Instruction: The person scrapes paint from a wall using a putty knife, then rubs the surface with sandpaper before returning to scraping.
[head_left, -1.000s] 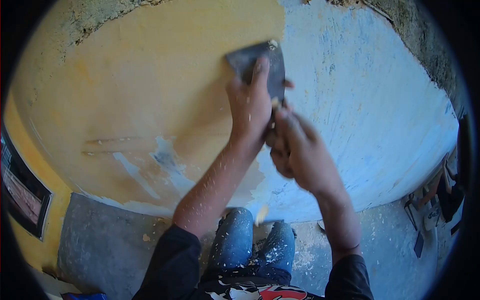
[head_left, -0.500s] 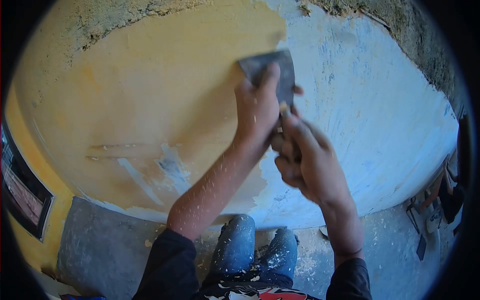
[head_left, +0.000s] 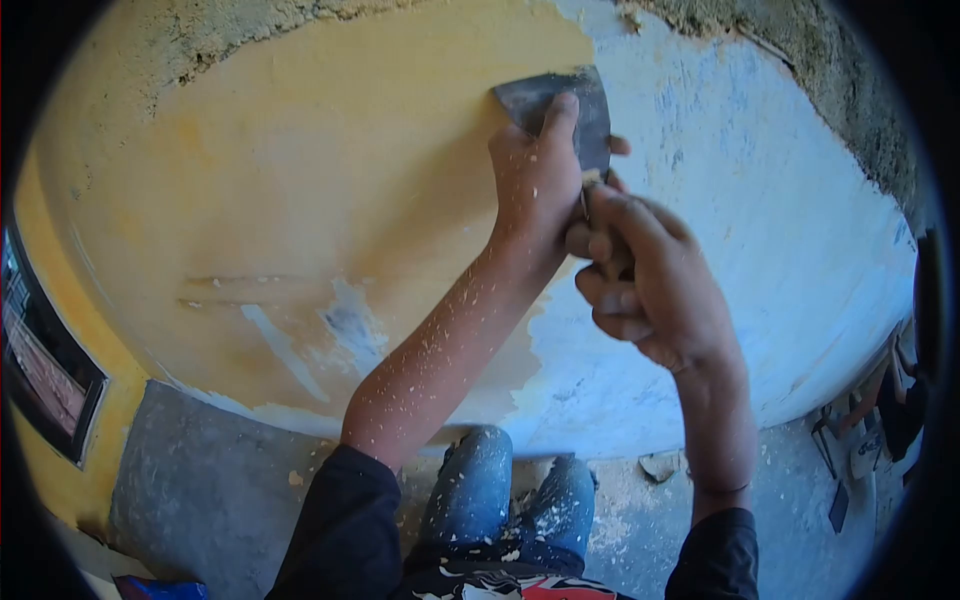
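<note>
Pale flakes [head_left: 580, 71] lie loosened along the scraper [head_left: 593, 115] edge — upper middle of the frame.
Left hand [head_left: 540, 170] pinches the blade, thumb on top; right hand [head_left: 665, 275] is curled around the handle — below.

Left hand [head_left: 540, 175] raised ahead, thumb extended upward, forearm slanting up and inward. Right hand [head_left: 660, 265] just below and to its right, fingers curled, wrist bent, forearm near upright. Pale flecks noted along left forearm.
</note>
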